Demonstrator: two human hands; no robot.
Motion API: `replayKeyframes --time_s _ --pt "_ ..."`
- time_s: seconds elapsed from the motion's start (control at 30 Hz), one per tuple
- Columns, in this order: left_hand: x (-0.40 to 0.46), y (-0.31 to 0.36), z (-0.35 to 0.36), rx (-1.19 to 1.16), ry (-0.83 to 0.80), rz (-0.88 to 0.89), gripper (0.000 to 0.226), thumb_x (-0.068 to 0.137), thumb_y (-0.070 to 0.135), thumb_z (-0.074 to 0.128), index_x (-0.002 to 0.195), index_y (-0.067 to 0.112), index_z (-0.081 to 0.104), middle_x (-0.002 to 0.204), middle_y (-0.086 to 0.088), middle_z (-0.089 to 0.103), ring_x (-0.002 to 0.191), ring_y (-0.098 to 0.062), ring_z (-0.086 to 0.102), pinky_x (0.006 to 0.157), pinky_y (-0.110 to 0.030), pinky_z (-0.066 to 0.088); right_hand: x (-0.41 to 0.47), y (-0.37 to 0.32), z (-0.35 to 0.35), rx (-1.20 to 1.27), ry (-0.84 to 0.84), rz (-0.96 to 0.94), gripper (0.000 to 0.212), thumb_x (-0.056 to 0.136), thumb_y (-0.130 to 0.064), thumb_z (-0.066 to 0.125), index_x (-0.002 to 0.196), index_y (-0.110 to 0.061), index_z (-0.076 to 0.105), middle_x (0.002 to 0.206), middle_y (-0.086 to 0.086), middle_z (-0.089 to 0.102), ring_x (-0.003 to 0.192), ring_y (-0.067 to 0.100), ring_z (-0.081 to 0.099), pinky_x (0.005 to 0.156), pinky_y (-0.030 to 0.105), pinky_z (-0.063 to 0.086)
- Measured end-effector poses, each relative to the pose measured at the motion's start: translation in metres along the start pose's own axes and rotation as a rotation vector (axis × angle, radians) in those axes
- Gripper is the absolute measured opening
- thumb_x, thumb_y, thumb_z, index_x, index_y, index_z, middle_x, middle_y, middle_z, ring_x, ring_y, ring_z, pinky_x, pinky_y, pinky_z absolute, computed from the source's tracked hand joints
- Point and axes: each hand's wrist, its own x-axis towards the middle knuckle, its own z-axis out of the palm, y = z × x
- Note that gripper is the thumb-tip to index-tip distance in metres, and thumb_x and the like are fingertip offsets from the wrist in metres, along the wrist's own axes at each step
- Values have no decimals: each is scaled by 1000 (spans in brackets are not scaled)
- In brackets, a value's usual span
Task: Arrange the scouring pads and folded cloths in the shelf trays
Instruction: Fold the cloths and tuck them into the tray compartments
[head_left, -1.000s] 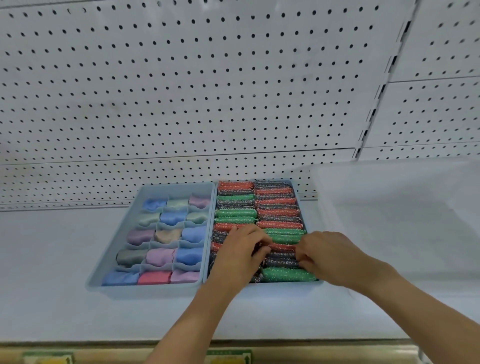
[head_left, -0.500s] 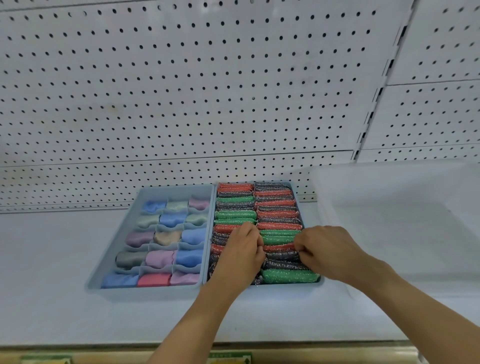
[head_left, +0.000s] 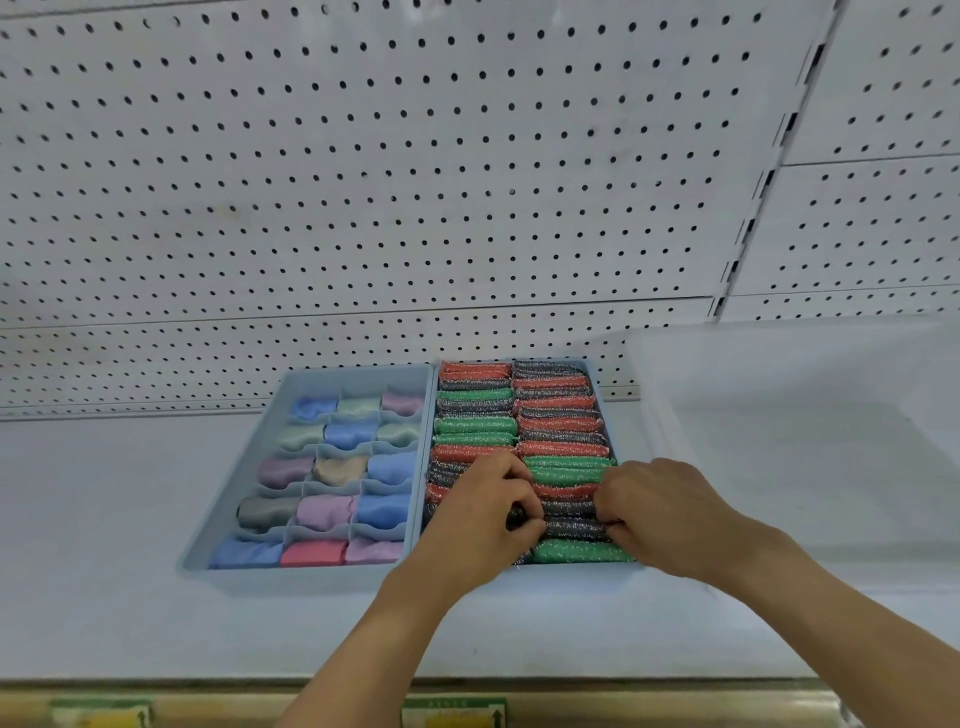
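Two light-blue trays sit side by side on the white shelf. The left tray (head_left: 244, 478) has a grid of cells, each with a folded cloth (head_left: 347, 432) in blue, purple, green, grey or pink. The right tray (head_left: 602, 395) is packed with two columns of glittery scouring pads (head_left: 563, 423) in red, green and dark silver. My left hand (head_left: 488, 512) and my right hand (head_left: 662, 512) are over the near end of this tray, fingers curled, each pinching an end of a dark silver pad (head_left: 574, 525) in the right column. A green pad (head_left: 576, 551) lies nearest me.
A clear plastic bin (head_left: 779, 415) stands on the shelf right of the trays, close to my right wrist. White pegboard (head_left: 415, 182) forms the back wall. The shelf's front edge carries price labels (head_left: 452, 714). Bare shelf lies left of the cloth tray.
Both hands have drawn slightly nearer to me along the right column, from the red and green pads to the dark silver pad, and their fingers have curled tighter.
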Motion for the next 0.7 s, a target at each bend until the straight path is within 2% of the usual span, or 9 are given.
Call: replayKeyframes --time_s 0.1,0.17,0.27,0.33,0.43,0.47,0.53,0.63,0.7 --pt "-1 0 -3 -5 5 7 5 85 22 69 83 19 66 110 9 53 109 -4 46 89 -8 34 1 3 1 55 68 -24 17 92 -25 42 83 -23 57 89 -8 57 80 13 55 51 25 27" --pt "-4 2 -4 -15 -8 20 3 88 23 66 87 20 64 110 11 52 109 -3 46 90 -10 34 -2 4 0 93 68 7 21 96 -31 42 85 -23 58 88 -9 57 80 10 55 54 25 36" --pt "-11 2 -9 -96 42 28 13 97 30 55 106 23 61 117 15 52 113 0 47 97 -16 38 -10 5 -1 165 58 19 27 95 -46 44 93 -26 61 87 -12 54 84 8 55 63 27 43" --pt "-20 -7 -9 -26 139 22 31 101 40 42 126 26 55 136 17 48 131 -1 39 110 -20 30 -14 4 -2 206 80 -14 22 91 -51 51 99 -33 61 89 -15 53 88 5 54 62 23 41" --pt "-29 -19 -4 307 -18 -64 72 97 62 1 155 22 16 162 9 8 150 -11 0 122 -34 5 -9 -2 4 201 67 -26 13 89 -39 54 92 -30 63 89 -14 58 85 5 55 50 16 25" --pt "-27 -21 -1 380 -95 -110 81 88 66 -15 154 22 2 161 8 -4 149 -12 -10 123 -36 0 -4 -6 5 177 64 -16 12 90 -34 53 89 -27 62 87 -12 57 82 6 54 49 17 21" --pt "-19 -21 4 428 -148 -173 99 71 67 -36 153 21 -8 160 6 -16 148 -15 -17 120 -35 -11 5 -16 2 103 57 -19 11 90 -27 51 83 -24 59 84 -10 53 77 8 50 48 21 19" --pt "-16 -16 0 438 -183 -184 111 58 66 -45 153 18 -13 159 2 -22 147 -16 -22 116 -32 -16 7 -22 -1 122 78 3 18 90 -36 53 77 -24 56 83 -10 51 78 9 45 51 23 25" --pt "-22 -13 -2 431 -234 -186 110 56 67 -46 150 16 -18 156 0 -27 145 -17 -25 119 -34 -14 5 -24 7 171 293 31 23 91 -47 49 85 -27 60 90 -12 54 85 9 49 62 20 38"
